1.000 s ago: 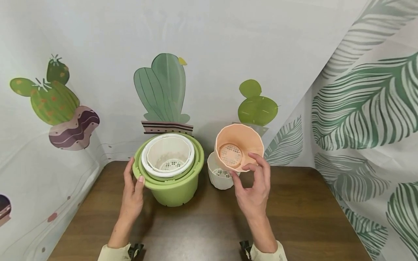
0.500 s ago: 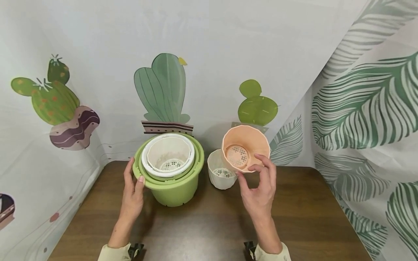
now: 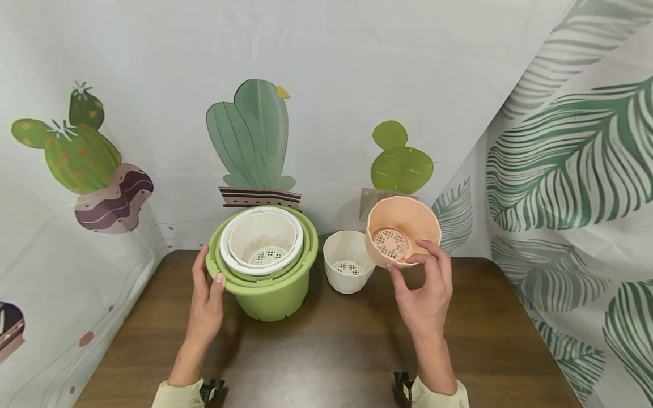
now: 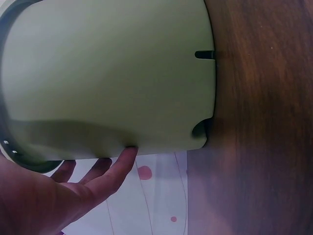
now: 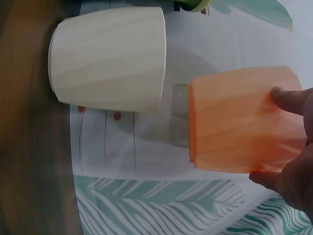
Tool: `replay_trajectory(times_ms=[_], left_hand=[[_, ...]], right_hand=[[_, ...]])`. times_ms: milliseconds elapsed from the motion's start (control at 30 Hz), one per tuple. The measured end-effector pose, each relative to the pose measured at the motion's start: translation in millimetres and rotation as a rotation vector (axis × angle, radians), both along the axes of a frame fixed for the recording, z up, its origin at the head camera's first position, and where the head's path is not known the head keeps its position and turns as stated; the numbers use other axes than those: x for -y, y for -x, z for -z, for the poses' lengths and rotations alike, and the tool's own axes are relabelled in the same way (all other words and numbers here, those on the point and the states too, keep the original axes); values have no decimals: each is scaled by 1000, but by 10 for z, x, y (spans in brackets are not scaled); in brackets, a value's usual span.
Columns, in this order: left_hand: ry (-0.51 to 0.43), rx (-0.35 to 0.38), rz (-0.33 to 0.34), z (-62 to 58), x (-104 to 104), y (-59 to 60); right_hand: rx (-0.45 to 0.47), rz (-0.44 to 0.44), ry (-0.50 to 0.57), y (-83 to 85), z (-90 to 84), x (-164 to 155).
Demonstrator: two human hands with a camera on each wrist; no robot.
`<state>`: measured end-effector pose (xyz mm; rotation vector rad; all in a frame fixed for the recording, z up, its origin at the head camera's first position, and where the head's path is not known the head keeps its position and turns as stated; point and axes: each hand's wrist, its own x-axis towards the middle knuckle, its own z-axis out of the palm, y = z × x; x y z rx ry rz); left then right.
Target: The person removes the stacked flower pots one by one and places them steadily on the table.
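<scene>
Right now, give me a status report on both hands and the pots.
Left hand steadies green pot. Right hand holds peach pot aloft. White pot beside, apart.

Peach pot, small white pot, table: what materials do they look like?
Peach pot: looks like thin moulded plastic, matte, faceted walls, mesh drain grid in the base. Small white pot: apparently the same plastic, off-white, same faceting and grid. Table: dark wood grain, low sheen; solid wood or laminate cannot be told.
</scene>
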<state>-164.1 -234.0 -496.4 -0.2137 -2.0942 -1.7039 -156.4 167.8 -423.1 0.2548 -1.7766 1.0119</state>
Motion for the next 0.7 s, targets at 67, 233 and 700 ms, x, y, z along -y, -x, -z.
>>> replay_trajectory(times_ms=[67,233,700], left_hand=[[1,5,-3,-7,1,2],[6,16,-8,-14,-1,-4],[-3,9,2,-25,-18,-11]], right_hand=[[11,11,-3,44,71,-76],[50,30,-10,85,176,-215],[238,170,-12,101,269,-407]])
